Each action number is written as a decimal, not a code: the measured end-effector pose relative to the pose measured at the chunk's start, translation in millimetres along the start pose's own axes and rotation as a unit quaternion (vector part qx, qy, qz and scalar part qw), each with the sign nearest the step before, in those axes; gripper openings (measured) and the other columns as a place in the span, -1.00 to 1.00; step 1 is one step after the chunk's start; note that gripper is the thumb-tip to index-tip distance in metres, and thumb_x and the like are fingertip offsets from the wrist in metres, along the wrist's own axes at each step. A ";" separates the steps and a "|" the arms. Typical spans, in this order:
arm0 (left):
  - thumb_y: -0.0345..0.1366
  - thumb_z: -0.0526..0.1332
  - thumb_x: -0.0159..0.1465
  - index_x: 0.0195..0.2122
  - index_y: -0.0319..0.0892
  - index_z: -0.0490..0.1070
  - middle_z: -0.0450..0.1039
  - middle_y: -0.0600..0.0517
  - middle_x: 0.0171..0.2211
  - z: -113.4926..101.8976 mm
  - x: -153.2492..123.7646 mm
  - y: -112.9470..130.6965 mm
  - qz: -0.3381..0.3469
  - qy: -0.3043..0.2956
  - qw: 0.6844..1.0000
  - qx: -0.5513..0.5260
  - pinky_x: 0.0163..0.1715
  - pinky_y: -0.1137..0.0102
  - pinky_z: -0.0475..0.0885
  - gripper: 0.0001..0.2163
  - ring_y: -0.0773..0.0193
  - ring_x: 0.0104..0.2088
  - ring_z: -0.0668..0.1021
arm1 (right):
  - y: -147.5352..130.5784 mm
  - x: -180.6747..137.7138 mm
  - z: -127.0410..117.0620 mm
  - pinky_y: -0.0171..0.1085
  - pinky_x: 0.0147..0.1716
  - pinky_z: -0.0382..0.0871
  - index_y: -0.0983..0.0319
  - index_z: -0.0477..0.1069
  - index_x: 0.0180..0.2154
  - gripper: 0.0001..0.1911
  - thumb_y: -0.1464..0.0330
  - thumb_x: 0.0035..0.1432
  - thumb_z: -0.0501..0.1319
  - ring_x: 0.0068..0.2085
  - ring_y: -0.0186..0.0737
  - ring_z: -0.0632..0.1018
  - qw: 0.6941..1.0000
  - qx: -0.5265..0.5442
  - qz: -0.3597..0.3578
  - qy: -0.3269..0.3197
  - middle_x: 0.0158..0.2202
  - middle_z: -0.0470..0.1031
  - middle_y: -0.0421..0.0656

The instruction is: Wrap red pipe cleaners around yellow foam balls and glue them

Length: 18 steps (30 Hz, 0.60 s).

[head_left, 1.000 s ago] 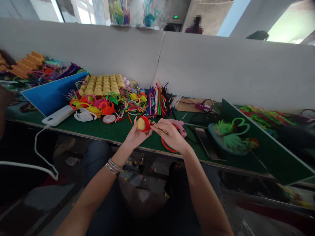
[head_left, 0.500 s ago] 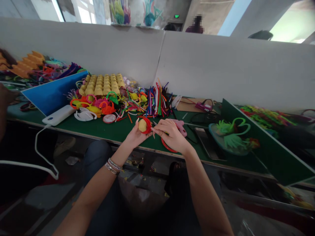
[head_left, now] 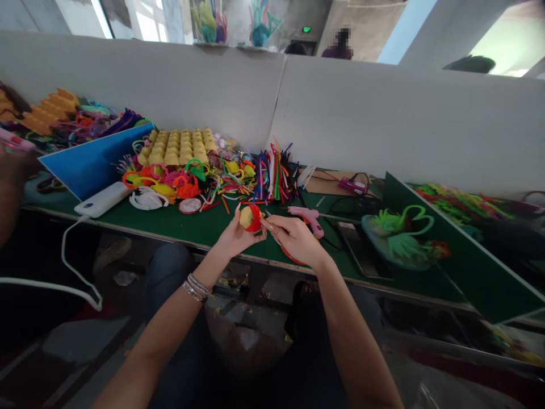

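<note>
My left hand (head_left: 235,236) is closed around a small pale-yellow ball (head_left: 246,218) with a red fuzzy strip (head_left: 255,218) wrapped over its right side, probably pipe cleaner. At the ball's right edge, my right hand (head_left: 293,234) is closed in a pinch; what lies between its fingertips is too small to make out. A thin pointed metal tip (head_left: 267,213) shows just above those fingertips. Under the right hand a red curved piece (head_left: 293,257) lies on the green tabletop (head_left: 204,227), partly covered. A pink glue gun (head_left: 313,218) rests just beyond the right hand.
Behind are a yellow egg tray (head_left: 179,146), colourful fuzzy pieces (head_left: 170,182) and a pipe-cleaner bundle (head_left: 275,173). A phone (head_left: 357,247) and a dish (head_left: 400,258) lie right. Blue (head_left: 100,162) and green (head_left: 460,250) boards stand at the sides. A co-worker's hand (head_left: 15,176) is far left.
My right hand has shifted slightly down and turned, uncovering more of the glue gun. The ball has turned a little in my left hand. The co-worker's hand now has a pink item near it.
</note>
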<state>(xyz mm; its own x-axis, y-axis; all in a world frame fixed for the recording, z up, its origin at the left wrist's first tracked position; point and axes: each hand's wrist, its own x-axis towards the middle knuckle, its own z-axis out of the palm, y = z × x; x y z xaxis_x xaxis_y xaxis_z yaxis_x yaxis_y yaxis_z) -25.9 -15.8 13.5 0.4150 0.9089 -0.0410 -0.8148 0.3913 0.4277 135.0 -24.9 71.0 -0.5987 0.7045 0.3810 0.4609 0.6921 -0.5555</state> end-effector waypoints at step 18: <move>-0.17 0.23 0.15 -0.31 -0.20 0.42 0.50 0.03 -0.37 -7.2 -0.6 0.7 0.072 0.025 0.997 0.028 -0.13 0.24 0.40 -0.80 0.29 -0.34 0.53 | 9.2 3.0 2.2 -0.26 -0.28 0.11 0.23 0.29 -0.49 -0.67 0.21 0.26 0.03 -0.38 -0.32 0.32 0.995 -0.031 -0.070 0.060 -0.46 0.39 -0.20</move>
<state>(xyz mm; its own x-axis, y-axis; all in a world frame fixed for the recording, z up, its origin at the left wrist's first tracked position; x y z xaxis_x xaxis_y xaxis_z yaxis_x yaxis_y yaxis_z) -29.7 -15.0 7.3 0.2743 0.9614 -0.0199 -0.8400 0.2496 0.4818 136.1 -16.7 65.4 -0.5793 0.6123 0.5380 0.4203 0.7899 -0.4465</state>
